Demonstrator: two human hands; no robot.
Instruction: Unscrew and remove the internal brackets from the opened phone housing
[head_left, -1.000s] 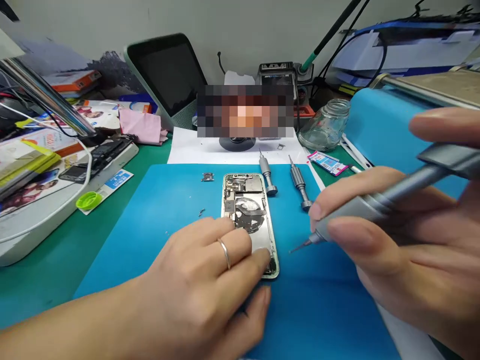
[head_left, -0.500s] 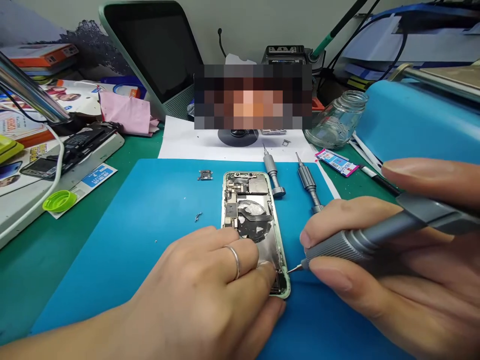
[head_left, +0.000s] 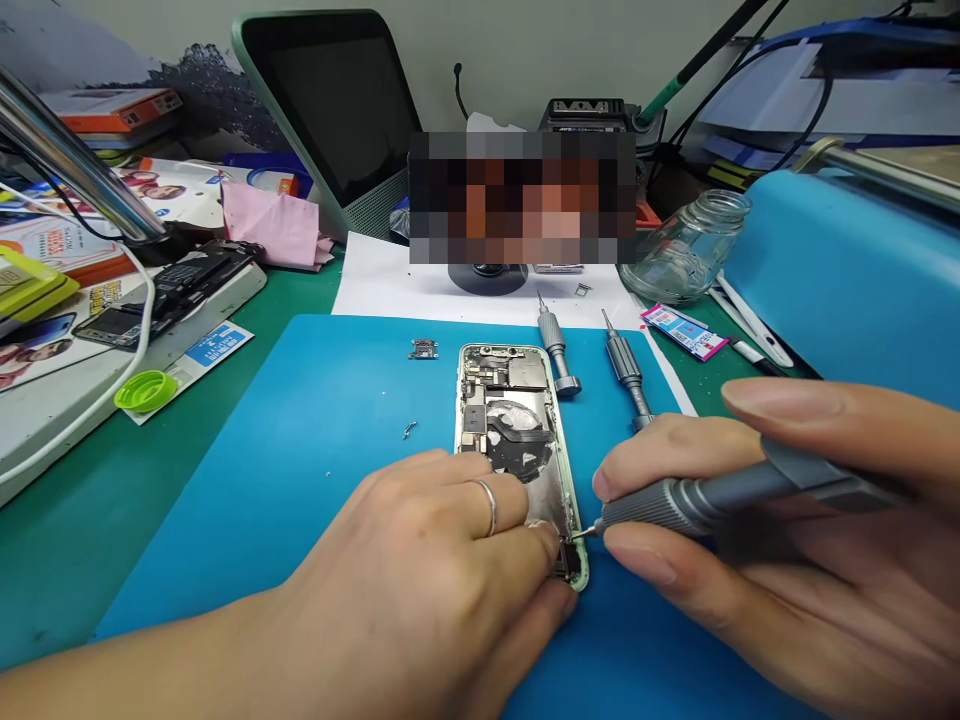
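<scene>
An opened phone (head_left: pixel 544 500) with a pale green frame lies on the blue mat, its inner boards and a dark round patch exposed. Over its lower part rests my left hand (head_left: pixel 442 550), fingers curled and gripping the phone; a ring is on one finger. This hand hides the phone's lower left. Between thumb and fingers, my right hand (head_left: pixel 712 510) grips a grey precision screwdriver (head_left: pixel 667 507). The driver's thin tip reaches over the phone's lower right edge, close to my left fingertips. Whether it sits in a screw I cannot tell.
Two more screwdrivers (head_left: pixel 555 350) (head_left: pixel 626 365) lie right of the phone. On the mat's left are a small metal part (head_left: pixel 424 349) and tiny pieces (head_left: pixel 409 430). A glass jar (head_left: pixel 686 250), a tablet-like screen (head_left: pixel 337 110) and a green cap (head_left: pixel 146 391) stand around.
The screwdriver tip has moved left, from the phone's outer edge to just inside its frame. My left hand keeps its hold on the phone. The whole view has shifted slightly.
</scene>
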